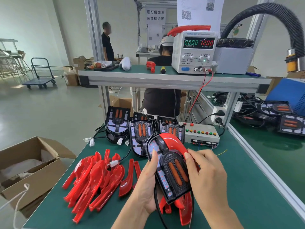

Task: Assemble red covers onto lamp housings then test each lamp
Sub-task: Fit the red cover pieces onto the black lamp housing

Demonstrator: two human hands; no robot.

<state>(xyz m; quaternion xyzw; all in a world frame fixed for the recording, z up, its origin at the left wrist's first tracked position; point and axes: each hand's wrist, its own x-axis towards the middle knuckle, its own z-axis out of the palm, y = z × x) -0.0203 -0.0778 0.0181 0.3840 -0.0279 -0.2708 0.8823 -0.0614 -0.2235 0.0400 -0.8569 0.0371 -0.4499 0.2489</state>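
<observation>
A black lamp housing [173,172] with two orange strips is held above the green table. My left hand [146,184] grips its left edge, thumb on the lamp face. A glossy red cover [173,142] lies across the housing's upper right. My right hand [204,176] pinches that cover at the right rim. A black cable hangs from the housing. A pile of loose red covers [94,180] lies at the left. Several bare housings [140,134] stand behind. More red covers [184,209] lie under the held lamp.
A test box with coloured buttons [201,134] sits behind the lamp. On the shelf above stands a power supply [194,52] reading 0.000 and 12.00. An open cardboard box [31,167] is at the left. More housings [280,114] lie at the right. Two people are beyond the bench.
</observation>
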